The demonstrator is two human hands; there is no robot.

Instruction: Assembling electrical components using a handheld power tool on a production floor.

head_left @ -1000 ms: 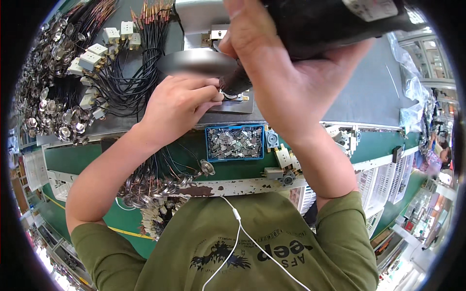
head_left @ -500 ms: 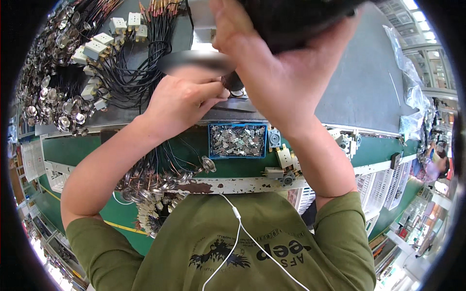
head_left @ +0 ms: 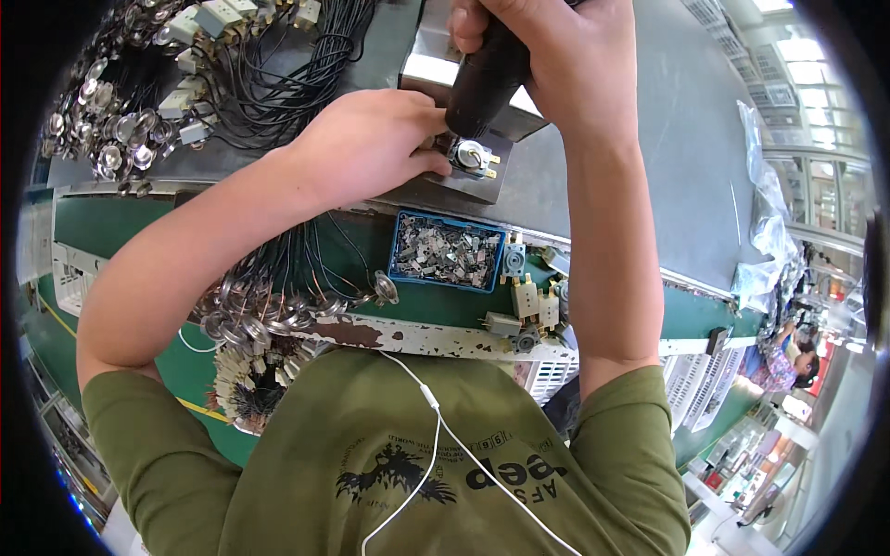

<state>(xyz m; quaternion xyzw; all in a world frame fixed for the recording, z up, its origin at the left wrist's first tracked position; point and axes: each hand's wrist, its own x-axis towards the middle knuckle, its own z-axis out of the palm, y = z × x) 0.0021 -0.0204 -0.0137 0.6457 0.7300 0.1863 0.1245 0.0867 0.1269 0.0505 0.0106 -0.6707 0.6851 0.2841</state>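
My right hand (head_left: 565,65) grips a black power screwdriver (head_left: 482,83) held nearly upright, its tip down on a small round metal part with brass tabs (head_left: 470,157). That part sits on a grey metal fixture block (head_left: 464,185) on the grey work surface. My left hand (head_left: 371,148) rests on the block just left of the part, its fingertips pinching or steadying it beside the tool's tip. Black wires run from under my left wrist toward the bench edge.
A blue tray (head_left: 399,255) of small metal pieces sits at the bench edge below the fixture. Beige connector blocks (head_left: 526,301) lie to its right. Bundles of black wires with metal discs (head_left: 120,120) fill the upper left; more hang over the edge (head_left: 250,324). A plastic bag (head_left: 760,250) lies at right.
The view has tilted down and the black tool now shows upright over the part. My right hand has moved up and away from the camera; my left hand stays at the fixture.
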